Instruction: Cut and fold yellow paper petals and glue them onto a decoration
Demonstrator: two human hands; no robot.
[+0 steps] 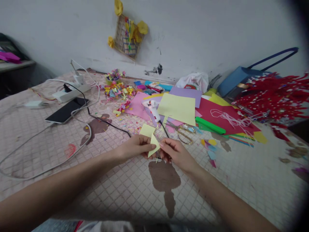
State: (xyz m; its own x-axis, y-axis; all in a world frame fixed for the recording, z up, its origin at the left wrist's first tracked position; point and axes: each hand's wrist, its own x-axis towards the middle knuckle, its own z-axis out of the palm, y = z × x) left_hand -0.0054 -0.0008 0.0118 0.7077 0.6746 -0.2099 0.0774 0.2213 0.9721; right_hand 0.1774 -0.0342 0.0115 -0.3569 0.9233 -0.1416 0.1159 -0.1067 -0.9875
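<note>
A small folded piece of pale yellow paper is held between both hands above the table. My left hand pinches its left side, thumb on top. On its right edge, the thumb and fingers of my right hand are closed. Just behind the hands lies another small pale yellow paper. Gold-handled scissors rest partly open to the right. A white glue gun lies farther back, its black cord running toward the hands.
Coloured sheets, a green tool and white string lie behind right. Paper scraps are piled at the back. A tablet, white cables and a power strip occupy the left. Red decorations stand far right.
</note>
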